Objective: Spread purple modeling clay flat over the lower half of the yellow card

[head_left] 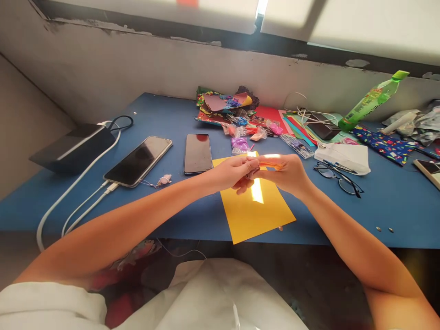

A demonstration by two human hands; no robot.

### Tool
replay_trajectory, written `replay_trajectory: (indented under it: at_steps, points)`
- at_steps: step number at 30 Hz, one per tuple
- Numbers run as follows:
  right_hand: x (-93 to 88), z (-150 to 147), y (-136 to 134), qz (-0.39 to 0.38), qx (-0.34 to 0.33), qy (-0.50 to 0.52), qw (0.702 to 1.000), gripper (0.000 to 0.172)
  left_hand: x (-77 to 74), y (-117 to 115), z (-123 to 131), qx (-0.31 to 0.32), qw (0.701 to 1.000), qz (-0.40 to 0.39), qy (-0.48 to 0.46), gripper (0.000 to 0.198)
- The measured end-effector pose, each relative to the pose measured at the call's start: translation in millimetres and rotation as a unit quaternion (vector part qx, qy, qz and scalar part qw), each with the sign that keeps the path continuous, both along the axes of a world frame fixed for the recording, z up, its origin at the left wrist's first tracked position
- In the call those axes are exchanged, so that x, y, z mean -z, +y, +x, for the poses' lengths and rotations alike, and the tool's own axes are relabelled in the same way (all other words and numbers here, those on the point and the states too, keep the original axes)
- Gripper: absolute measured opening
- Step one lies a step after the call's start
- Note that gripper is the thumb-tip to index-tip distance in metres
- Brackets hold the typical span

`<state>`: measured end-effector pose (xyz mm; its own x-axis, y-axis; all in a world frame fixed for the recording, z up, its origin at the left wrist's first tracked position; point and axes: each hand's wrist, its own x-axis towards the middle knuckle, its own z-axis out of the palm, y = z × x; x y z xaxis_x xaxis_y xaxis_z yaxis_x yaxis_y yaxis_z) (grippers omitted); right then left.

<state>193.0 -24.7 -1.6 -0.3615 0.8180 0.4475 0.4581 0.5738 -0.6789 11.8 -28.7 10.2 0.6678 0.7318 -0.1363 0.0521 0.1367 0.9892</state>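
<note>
My left hand (233, 173) and my right hand (288, 170) meet above a yellow sheet of paper (254, 215). The fingers of both are closed, with thumbs and fingertips pressed together around a small dark piece that I cannot make out, mostly hidden by the fingers. Bright sunlight falls across the right fingers and the sheet. The paper's near corner sticks out past the table edge. Just left of the sheet lies a dark phone (198, 154). Behind the hands are a purple packet (240, 145) and several other small clear packets.
On the blue table (154, 114), a charging phone (139, 160) and a black box (74, 146) stand left. Eyeglasses (338, 178), a white paper (355, 158), a patterned pouch (381, 144) and a leaning green bottle (373, 103) are right. Craft materials (227, 103) pile up at the back.
</note>
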Motion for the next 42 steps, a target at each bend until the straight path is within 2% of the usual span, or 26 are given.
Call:
replay_trajectory:
  at_steps: [2, 5, 8, 13, 16, 19, 21, 23, 27, 30, 32, 34, 36, 40, 42]
  points:
    - [-0.1, -1, 0, 0.010, 0.021, 0.068, 0.997, 0.026, -1.8, 0, 1, -0.046, 0.999, -0.023, -0.015, 0.038]
    - [-1.3, -3, 1, 0.003, 0.020, 0.140, 0.990, 0.026, -4.3, -1, 5, -0.084, 0.994, -0.035, -0.059, 0.038]
    - [-3.4, 0, 7, -0.013, 0.024, 0.166, 0.986, 0.032, -5.5, -2, 7, -0.124, 0.990, -0.022, -0.065, 0.036]
    - [-7.6, 11, 17, 0.003, 0.083, 0.189, 0.978, 0.040, -2.8, -2, 2, -0.153, 0.985, -0.032, -0.071, 0.038]
    - [-10.4, 12, 14, 0.022, 0.048, 0.184, 0.982, 0.039, 0.8, 0, -1, -0.123, 0.986, -0.004, -0.114, 0.046]
    - [-11.1, 9, 6, -0.005, -0.059, 0.120, 0.991, 0.049, 2.3, 0, -1, -0.047, 0.992, 0.011, -0.118, 0.057]
    - [-9.1, 6, 1, -0.024, -0.117, 0.076, 0.990, 0.060, 1.9, -3, 2, -0.007, 0.995, 0.001, -0.101, 0.054]
    - [-5.3, 3, 0, -0.022, -0.147, 0.042, 0.988, 0.064, 1.6, -7, 6, 0.005, 0.996, -0.020, -0.089, 0.045]
    - [4.1, 0, -1, 0.041, -0.132, -0.037, 0.990, 0.062, 3.5, -9, 11, 0.002, 0.995, -0.075, -0.071, 0.040]
    - [8.3, -1, -2, 0.096, -0.118, -0.099, 0.983, 0.070, 4.4, -8, 10, 0.005, 0.997, -0.072, -0.026, 0.039]
    - [8.6, -2, -4, 0.096, -0.137, -0.101, 0.981, 0.082, 3.8, -7, 9, -0.005, 0.999, -0.048, 0.001, 0.038]
    - [7.6, -2, -5, 0.076, -0.160, -0.077, 0.981, 0.088, 2.2, -8, 7, 0.000, 0.999, -0.038, 0.005, 0.040]
    - [5.9, 0, -5, 0.072, -0.158, -0.056, 0.983, 0.080, 0.0, -8, 5, 0.016, 0.998, -0.054, -0.017, 0.040]
    - [1.9, 5, -2, 0.149, -0.081, -0.073, 0.983, 0.051, -3.4, -9, 3, 0.044, 0.996, -0.065, -0.038, 0.043]
    - [-0.9, 5, -3, 0.166, -0.073, -0.097, 0.979, 0.046, -4.2, -9, 4, 0.064, 0.995, -0.074, -0.028, 0.043]
